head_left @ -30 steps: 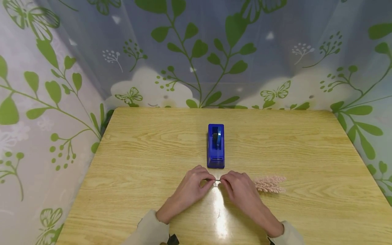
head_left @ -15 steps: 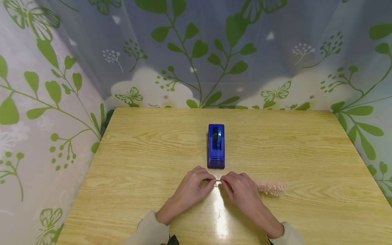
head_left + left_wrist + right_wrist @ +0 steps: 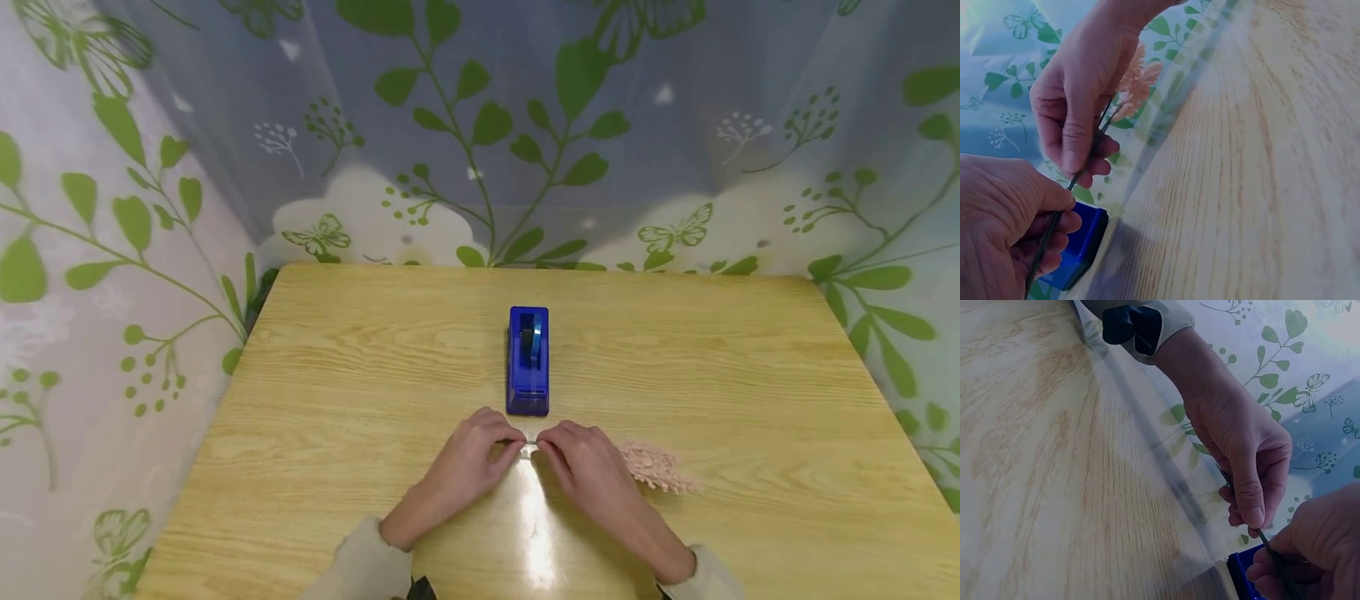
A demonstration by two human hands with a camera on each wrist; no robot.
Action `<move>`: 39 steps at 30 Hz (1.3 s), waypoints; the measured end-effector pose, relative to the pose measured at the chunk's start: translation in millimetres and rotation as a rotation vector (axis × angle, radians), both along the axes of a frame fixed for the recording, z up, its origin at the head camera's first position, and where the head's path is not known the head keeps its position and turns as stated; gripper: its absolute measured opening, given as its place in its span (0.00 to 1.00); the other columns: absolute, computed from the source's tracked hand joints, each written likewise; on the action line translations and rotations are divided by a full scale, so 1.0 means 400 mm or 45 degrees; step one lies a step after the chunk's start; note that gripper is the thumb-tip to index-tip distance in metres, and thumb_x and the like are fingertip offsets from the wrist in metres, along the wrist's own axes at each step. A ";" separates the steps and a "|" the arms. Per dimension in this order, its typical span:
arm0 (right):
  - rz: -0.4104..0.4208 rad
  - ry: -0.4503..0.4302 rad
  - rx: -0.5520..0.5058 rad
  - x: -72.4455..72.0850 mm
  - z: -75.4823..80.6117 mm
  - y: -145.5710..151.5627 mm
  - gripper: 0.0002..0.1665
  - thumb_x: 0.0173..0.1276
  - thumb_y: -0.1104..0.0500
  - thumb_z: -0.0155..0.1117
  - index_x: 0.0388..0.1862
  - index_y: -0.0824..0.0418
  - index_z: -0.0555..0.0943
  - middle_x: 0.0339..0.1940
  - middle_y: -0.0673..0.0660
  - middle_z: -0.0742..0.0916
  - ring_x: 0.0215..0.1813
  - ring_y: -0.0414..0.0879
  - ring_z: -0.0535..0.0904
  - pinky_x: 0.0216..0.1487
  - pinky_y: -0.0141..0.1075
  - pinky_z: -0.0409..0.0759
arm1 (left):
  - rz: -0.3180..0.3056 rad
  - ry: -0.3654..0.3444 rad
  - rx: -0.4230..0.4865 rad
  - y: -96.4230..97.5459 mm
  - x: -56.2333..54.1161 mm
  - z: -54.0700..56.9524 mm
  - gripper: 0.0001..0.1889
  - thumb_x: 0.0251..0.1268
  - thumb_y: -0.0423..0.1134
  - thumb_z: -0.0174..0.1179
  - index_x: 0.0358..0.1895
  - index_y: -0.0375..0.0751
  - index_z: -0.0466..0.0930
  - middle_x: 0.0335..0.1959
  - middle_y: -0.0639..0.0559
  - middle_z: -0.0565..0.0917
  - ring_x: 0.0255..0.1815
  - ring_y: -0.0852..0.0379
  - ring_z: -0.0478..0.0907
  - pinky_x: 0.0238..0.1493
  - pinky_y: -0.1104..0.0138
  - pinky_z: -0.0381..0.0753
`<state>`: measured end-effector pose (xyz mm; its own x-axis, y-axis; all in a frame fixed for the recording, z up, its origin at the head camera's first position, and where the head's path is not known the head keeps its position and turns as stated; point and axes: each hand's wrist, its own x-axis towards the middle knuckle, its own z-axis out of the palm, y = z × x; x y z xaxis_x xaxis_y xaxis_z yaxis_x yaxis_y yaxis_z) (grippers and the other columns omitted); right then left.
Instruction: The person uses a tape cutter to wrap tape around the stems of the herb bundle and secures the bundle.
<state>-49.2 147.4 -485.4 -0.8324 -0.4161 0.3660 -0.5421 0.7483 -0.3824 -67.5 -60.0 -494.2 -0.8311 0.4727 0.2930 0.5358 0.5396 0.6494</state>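
Note:
In the head view my left hand and right hand come almost together above the table, pinching one thin dark green stem between thumbs and fingers. It belongs to an artificial flower sprig with a fluffy pink head, which sticks out past the right hand. The left wrist view shows the stem running through both grips to the pink blooms. From the right wrist, the stem's thin end pokes out behind the left hand. Just beyond the fingertips stands a blue tape dispenser.
A wooden table spreads under both hands, with a bright light reflection in front of them. Cloth with printed green leaves and butterflies hangs along the back and sides. A dark strap piece sits at the left sleeve.
The pink flower head has turned about its stem and swung slightly toward the person, its outline changing from spread to narrow to drooping. Both hands keep nearly the same place and grip.

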 end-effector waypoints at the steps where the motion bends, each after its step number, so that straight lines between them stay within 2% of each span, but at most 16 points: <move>1: 0.004 -0.002 -0.001 -0.001 0.000 0.000 0.04 0.66 0.67 0.74 0.36 0.59 0.88 0.29 0.49 0.87 0.29 0.39 0.79 0.35 0.36 0.80 | -0.001 0.006 0.007 0.000 0.000 0.000 0.03 0.67 0.31 0.70 0.40 0.40 0.91 0.33 0.55 0.87 0.38 0.60 0.79 0.42 0.73 0.82; 11: 0.122 -0.065 0.053 -0.026 0.022 0.007 0.06 0.69 0.66 0.70 0.33 0.58 0.87 0.25 0.45 0.84 0.26 0.34 0.74 0.33 0.34 0.78 | -0.015 -0.012 0.036 0.001 -0.005 0.000 0.03 0.66 0.30 0.70 0.40 0.40 0.92 0.33 0.55 0.87 0.37 0.60 0.79 0.41 0.71 0.83; 19: 0.135 -0.083 0.025 -0.036 0.024 0.010 0.06 0.67 0.67 0.71 0.30 0.58 0.88 0.25 0.46 0.85 0.25 0.33 0.75 0.32 0.33 0.79 | -0.041 -0.018 -0.022 0.002 -0.015 0.013 0.04 0.66 0.31 0.71 0.41 0.40 0.92 0.35 0.54 0.88 0.39 0.60 0.80 0.43 0.72 0.83; 25: 0.167 -0.097 0.001 -0.046 0.024 0.013 0.07 0.66 0.67 0.72 0.29 0.58 0.89 0.23 0.45 0.84 0.23 0.30 0.70 0.26 0.27 0.74 | -0.056 -0.031 -0.048 0.001 -0.024 0.022 0.03 0.65 0.31 0.71 0.40 0.40 0.92 0.34 0.54 0.88 0.38 0.60 0.81 0.43 0.72 0.83; 32: 0.172 -0.042 0.040 -0.046 0.030 0.016 0.06 0.65 0.66 0.73 0.30 0.55 0.90 0.22 0.42 0.85 0.22 0.28 0.68 0.32 0.34 0.74 | -0.084 -0.082 -0.051 -0.002 -0.034 0.030 0.03 0.63 0.30 0.71 0.38 0.41 0.92 0.33 0.54 0.87 0.37 0.61 0.82 0.42 0.74 0.83; 39: 0.174 -0.042 0.058 -0.047 0.032 0.017 0.04 0.64 0.65 0.75 0.31 0.56 0.91 0.24 0.44 0.87 0.23 0.29 0.72 0.32 0.34 0.75 | -0.096 -0.148 0.038 -0.002 -0.033 0.022 0.03 0.62 0.29 0.71 0.37 0.38 0.91 0.33 0.51 0.88 0.37 0.60 0.83 0.43 0.72 0.84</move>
<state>-67.8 154.3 -472.6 -0.7782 -0.5418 0.3177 -0.6278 0.6853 -0.3690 -80.8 -60.6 -485.3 -0.8229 0.5274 0.2113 0.4940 0.4806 0.7245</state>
